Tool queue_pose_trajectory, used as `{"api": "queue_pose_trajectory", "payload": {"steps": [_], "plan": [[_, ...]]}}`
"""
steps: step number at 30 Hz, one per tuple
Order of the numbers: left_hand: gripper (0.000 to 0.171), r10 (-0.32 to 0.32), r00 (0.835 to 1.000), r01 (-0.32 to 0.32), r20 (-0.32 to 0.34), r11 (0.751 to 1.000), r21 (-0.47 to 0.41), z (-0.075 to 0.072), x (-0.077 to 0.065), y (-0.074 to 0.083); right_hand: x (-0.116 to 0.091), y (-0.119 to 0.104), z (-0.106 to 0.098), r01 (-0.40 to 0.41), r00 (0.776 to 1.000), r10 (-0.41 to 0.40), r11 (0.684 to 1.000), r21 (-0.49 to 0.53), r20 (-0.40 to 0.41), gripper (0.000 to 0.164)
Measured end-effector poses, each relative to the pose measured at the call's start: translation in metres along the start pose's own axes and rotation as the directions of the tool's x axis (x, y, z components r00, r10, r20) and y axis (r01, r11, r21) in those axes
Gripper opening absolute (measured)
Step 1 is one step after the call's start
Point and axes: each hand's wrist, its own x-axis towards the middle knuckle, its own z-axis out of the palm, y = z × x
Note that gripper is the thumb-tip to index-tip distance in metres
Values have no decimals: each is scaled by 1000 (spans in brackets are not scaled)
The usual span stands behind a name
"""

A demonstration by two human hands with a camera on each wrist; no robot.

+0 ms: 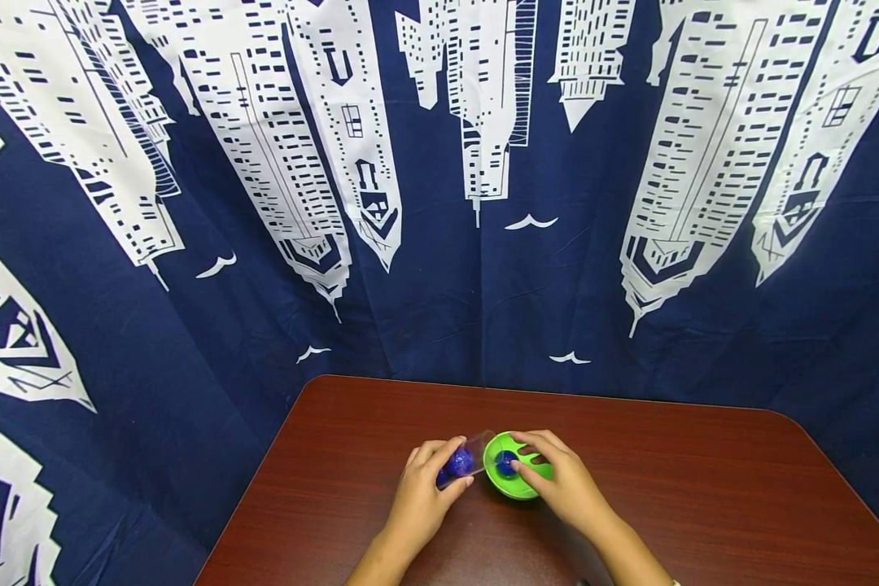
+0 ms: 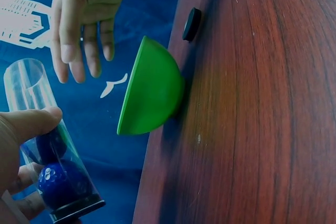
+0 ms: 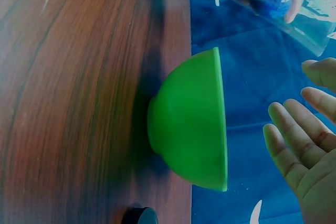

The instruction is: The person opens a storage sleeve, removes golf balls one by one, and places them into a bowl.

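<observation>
My left hand [image 1: 426, 487] grips a clear plastic tube [image 2: 32, 77], its thumb and fingers around the wall. Two blue golf balls [image 2: 64, 184] sit inside, toward the black-capped end [image 2: 79, 208]. The tube's other end is uncapped and tilts toward the green bowl [image 3: 191, 121]. Another blue ball [image 1: 507, 464] lies in the bowl in the head view; the bowl's wall hides it from both wrist views. Over the bowl hovers my right hand [image 1: 562, 480], its fingers [image 2: 90, 59] relaxed and apart, with nothing between them.
A black round cap [image 2: 192, 24] lies on the reddish-brown wooden table [image 1: 703, 480], to the right of the bowl. Behind the table hangs a dark blue curtain [image 1: 439, 325] printed with white buildings and birds.
</observation>
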Motion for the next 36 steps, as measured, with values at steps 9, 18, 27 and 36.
{"api": "queue_pose_trajectory", "payload": {"steps": [9,18,27,36], "plan": [[58,28,1000,-27,-1,996,81,0,1,2,-5,-6,-5,6,1000,-6,995,100,-1,39],[60,57,998,-59,24,992,115,-1,2,4,-12,-12,-5,-36,999,31,986,163,32,37],[59,117,993,-121,34,978,169,-3,3,6,-18,-17,-2,-34,999,28,980,196,35,41],[60,198,980,-195,18,943,270,-3,5,8,-23,-15,3,-75,996,57,958,276,71,43]]}}
